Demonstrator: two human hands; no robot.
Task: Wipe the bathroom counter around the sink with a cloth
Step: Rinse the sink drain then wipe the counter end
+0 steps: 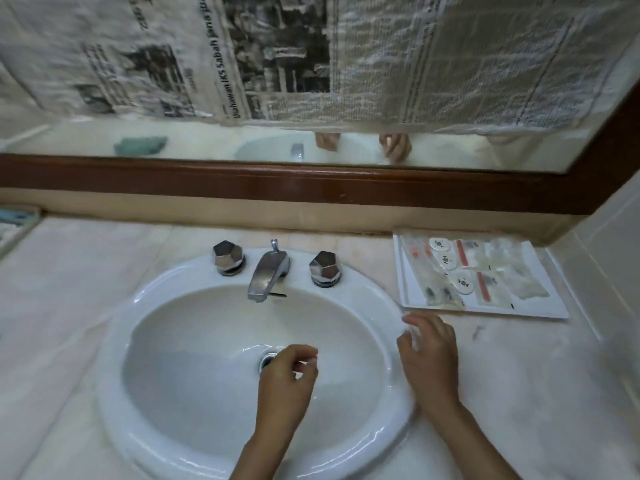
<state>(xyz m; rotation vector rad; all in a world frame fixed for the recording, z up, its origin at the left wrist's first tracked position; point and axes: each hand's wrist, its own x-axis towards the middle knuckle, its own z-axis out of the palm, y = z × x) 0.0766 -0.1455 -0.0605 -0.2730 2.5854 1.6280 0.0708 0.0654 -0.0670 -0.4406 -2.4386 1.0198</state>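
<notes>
Counter (69,323), pale stone, rings sink (114,375); left hand (287,379) and right hand (429,362) hover loosely curled, empty.

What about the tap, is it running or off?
Off. No stream falls from the faucet, and no water pools in the sink.

2 bare hands, the left hand (287,379) and the right hand (429,362), lead into 2 bare forearms, slim at the wrists, uncovered as far as the picture's lower edge.
</notes>
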